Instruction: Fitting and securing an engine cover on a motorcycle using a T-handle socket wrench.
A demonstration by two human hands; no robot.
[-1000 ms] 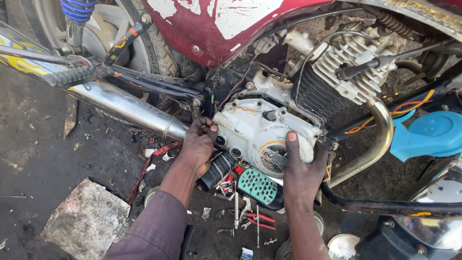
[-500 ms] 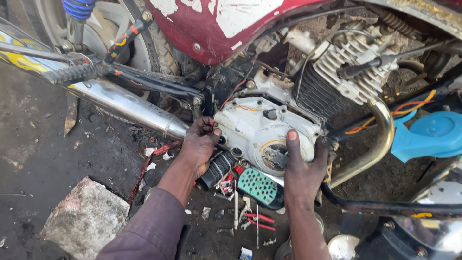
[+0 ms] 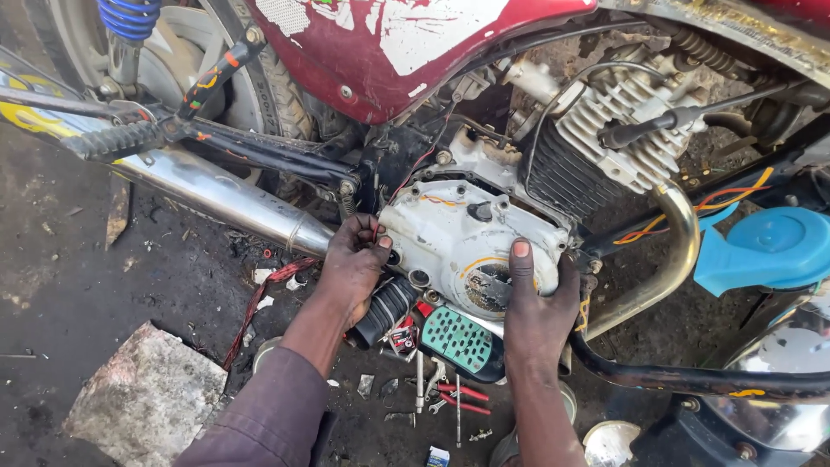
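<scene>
engine cover point(image 3: 471, 246): white, orange lines | tank point(image 3: 389, 43): dark red, white patches | footrest point(image 3: 461, 340): green, dotted | spring point(image 3: 130, 17): blue

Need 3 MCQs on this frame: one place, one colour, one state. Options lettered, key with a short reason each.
1. Where is the left hand?
A. at the left edge of the engine side cover
B. on the rear tyre
C. on the stone slab

2. What colour is the footrest pad below the cover?
A. red
B. yellow
C. green

3. How is the right hand placed?
A. hanging free of the motorcycle
B. pressed against the cover's right side, thumb up on its face
C. closed around pliers

Key: 1 A, its fingers curl at the cover's left rim beside the exhaust pipe. 2 C, the pad is green with dark dots. 3 B, the thumb lies on the white cover and the palm wraps its edge.
</scene>
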